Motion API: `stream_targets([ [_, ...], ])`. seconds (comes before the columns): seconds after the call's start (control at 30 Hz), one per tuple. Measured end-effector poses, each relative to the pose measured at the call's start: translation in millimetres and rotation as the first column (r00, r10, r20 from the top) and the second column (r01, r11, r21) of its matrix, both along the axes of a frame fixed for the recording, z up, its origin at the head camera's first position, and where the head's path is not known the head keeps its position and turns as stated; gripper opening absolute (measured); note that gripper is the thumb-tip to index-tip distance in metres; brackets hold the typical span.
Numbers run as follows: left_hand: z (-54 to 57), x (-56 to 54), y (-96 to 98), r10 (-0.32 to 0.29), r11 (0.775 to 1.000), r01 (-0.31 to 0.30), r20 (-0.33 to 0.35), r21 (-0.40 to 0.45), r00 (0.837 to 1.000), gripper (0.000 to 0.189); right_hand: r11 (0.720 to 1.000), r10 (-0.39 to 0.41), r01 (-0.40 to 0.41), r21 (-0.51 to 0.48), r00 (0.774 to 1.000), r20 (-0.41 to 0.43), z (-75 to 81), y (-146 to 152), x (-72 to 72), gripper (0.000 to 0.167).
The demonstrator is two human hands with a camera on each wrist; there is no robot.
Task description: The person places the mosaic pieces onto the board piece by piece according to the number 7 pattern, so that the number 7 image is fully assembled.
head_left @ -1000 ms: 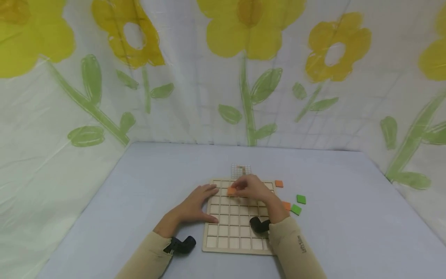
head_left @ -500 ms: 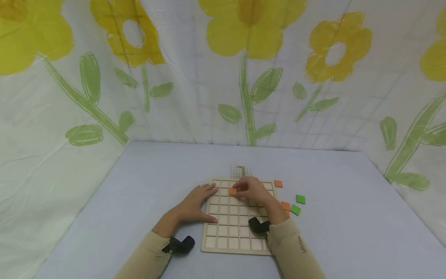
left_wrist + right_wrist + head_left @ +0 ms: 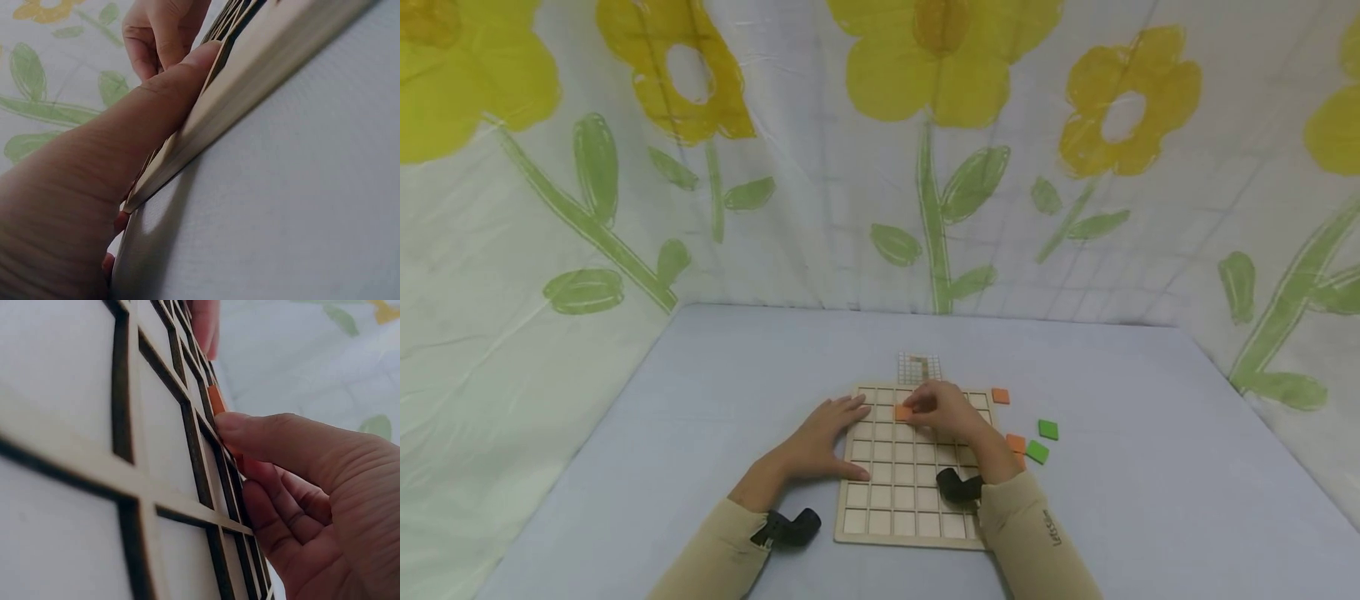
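A wooden grid board (image 3: 904, 498) with square compartments lies on the table. My right hand (image 3: 946, 410) pinches an orange square tile (image 3: 902, 413) between thumb and fingers, at a compartment in the second row from the far edge. In the right wrist view the orange tile (image 3: 217, 400) is at the grid's dividers, partly behind the thumb (image 3: 250, 428); whether it lies flat is hidden. My left hand (image 3: 820, 437) rests with spread fingers on the board's left edge, its thumb (image 3: 181, 81) on the rim in the left wrist view.
Beyond the board lies a small gridded pattern card (image 3: 918, 367). To the right are a single orange tile (image 3: 1001, 396), another orange tile (image 3: 1016, 442) beside the board, and two green tiles, one farther off (image 3: 1048, 429). A flowered curtain (image 3: 820, 208) hangs behind the table.
My right hand has shifted slightly right with the orange tile and lowered it toward the board. The left hand has kept its place on the board's edge.
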State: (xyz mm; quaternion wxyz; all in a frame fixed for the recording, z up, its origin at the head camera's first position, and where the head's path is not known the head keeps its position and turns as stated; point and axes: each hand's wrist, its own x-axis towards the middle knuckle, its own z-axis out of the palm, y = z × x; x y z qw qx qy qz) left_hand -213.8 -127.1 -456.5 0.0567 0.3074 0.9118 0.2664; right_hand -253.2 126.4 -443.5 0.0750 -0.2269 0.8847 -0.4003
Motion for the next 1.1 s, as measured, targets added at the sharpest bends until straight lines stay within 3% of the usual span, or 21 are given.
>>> stream_targets([
  [0.43, -1.0, 0.8, -0.6, 0.008, 1.000, -0.008, 0.010, 0.014, 1.000, 0.096, 0.999, 0.028, -0.029, -0.037, 0.999, -0.023, -0.8, 0.2, 1.3, 0.021],
  [1.1, 0.4, 1.9, -0.4, 0.004, 1.000, -0.004, -0.001, 0.013, 1.000, 0.097, 1.000, 0.013, -0.013, -0.001, 0.999, -0.042, -1.2, -0.9, 2.9, 0.021],
])
